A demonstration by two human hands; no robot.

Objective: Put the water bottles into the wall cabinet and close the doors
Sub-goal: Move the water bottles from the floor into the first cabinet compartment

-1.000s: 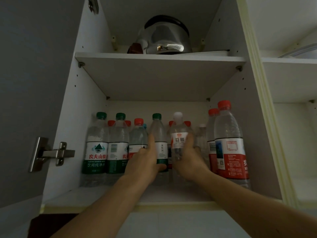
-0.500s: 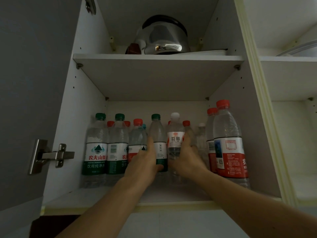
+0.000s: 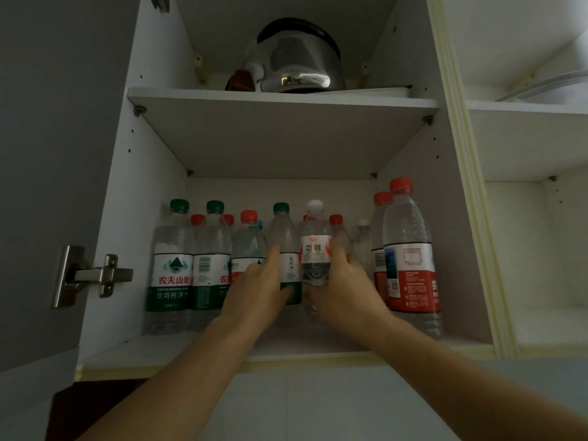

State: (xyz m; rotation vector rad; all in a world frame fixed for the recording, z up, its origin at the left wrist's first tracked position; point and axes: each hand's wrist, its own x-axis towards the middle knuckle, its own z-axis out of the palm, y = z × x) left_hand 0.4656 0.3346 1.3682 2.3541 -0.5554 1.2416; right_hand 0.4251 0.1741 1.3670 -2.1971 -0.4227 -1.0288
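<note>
Two bottles are held at once on the lower shelf [image 3: 178, 351] of the wall cabinet [image 3: 108, 249]: the green-capped bottle [image 3: 288, 249] is gripped by the left hand [image 3: 254, 291], thumb curled across its front, and the white-capped bottle [image 3: 315, 249] is clasped by the right hand [image 3: 346, 288], fingers wrapped round its right side. Compared with a second ago, the white-capped bottle is seen lower and upright, its base brought down to shelf level, while the green-capped one has barely shifted; from this it is judged that both are now set in place and only release remains before the doors are closed. The two stand touching in the middle of the row, with green-capped bottles to the left, red-capped ones behind, and a tall red-labelled bottle [image 3: 410, 265] near the right wall. All are of clear, ribbed plastic with glossy printed wraps and round screw caps. The cabinet boards are matt white laminate with pale yellow edge banding. A brushed metal hinge [image 3: 95, 275] is fixed to the open grey door [image 3: 47, 154] at the left. On the upper shelf a rounded, mirror-bright kettle [image 3: 296, 62] is kept.
</note>
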